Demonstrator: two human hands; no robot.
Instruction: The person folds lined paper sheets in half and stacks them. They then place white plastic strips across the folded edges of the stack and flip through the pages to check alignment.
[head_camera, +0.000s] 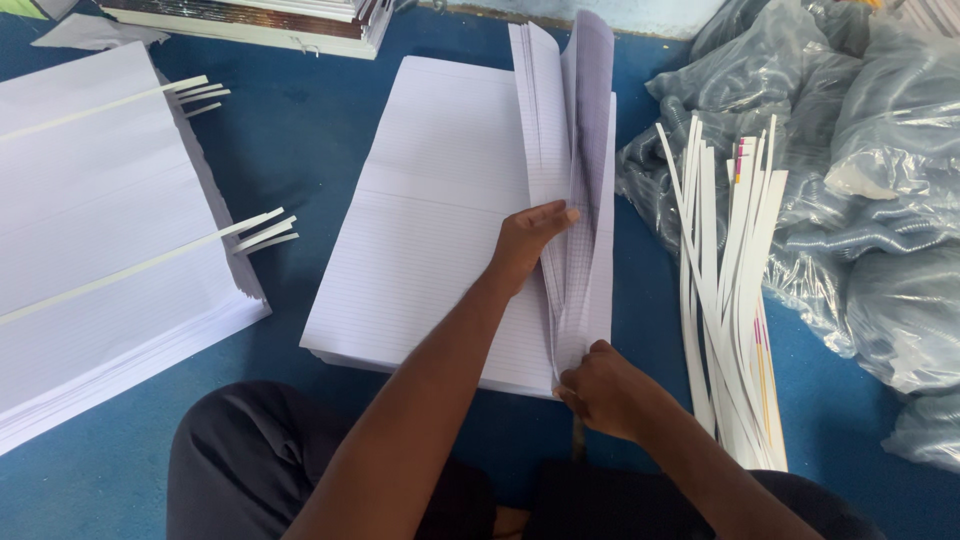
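The left hand (528, 245) is pressing into a lifted sheaf of ruled sheets (572, 180), fingers bent around the sheets' edge. The right hand (605, 390) is pinching the sheaf's near corner, fingers clenched on it. The sheaf is standing up from the right side of the paper stack (440, 210) on the blue floor (300, 150), near white strips (730, 290).

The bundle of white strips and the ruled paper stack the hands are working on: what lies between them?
In the head view, only bare blue floor lies between the ruled paper stack and the white strips; the strips do not touch the stack.
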